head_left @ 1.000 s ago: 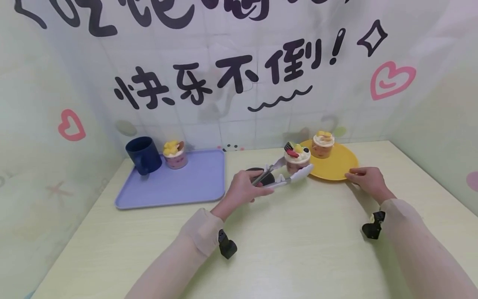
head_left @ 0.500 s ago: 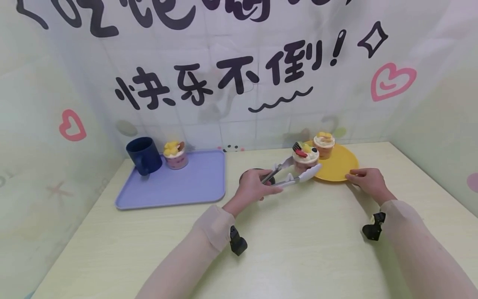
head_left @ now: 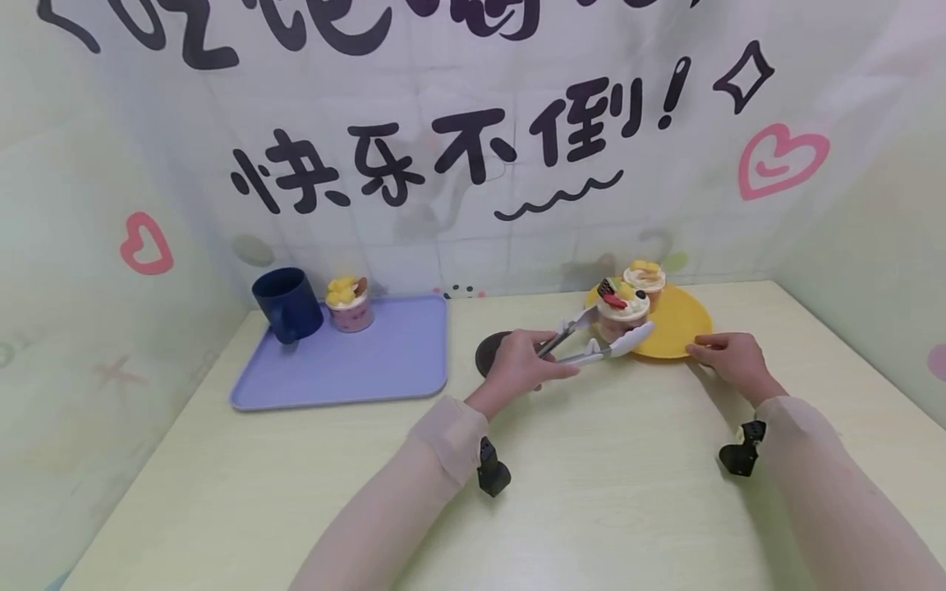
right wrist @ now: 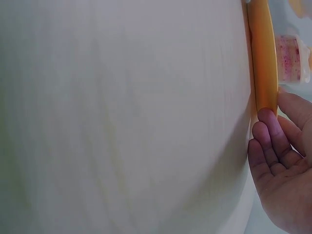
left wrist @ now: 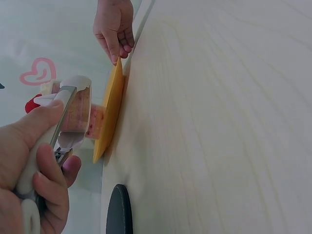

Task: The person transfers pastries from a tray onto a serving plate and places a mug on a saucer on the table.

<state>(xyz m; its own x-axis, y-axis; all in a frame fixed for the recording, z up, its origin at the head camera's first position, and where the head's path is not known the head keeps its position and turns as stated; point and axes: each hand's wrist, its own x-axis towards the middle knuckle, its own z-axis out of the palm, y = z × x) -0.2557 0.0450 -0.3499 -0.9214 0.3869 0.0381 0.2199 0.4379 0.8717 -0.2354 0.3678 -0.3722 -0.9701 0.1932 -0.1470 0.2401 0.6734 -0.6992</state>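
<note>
My left hand (head_left: 520, 361) grips a pair of tongs (head_left: 591, 357) with white tips. Between those tips is a dessert cup (head_left: 624, 324), topped with cream and fruit. In the left wrist view the held cup (left wrist: 78, 114) hangs above the yellow plate (left wrist: 115, 100), apart from it. On the plate (head_left: 683, 324) stands a second dessert cup (head_left: 646, 281) with yellow topping, partly hidden behind the held one in the head view. At the plate's right edge, my right hand (head_left: 732, 363) pinches the rim between thumb and fingers, as the right wrist view confirms.
A purple tray (head_left: 369, 361) lies at the left, bearing a dark blue mug (head_left: 288, 304) and another dessert cup (head_left: 351, 305). A round black disc (head_left: 489, 351) lies on the table, partly behind my left hand. A printed wall sheet (head_left: 458, 230) rises behind the table.
My left hand has moved right, carrying the tongs and the dessert cup from beside the plate to over its left part. My right hand has stayed at the rim.
</note>
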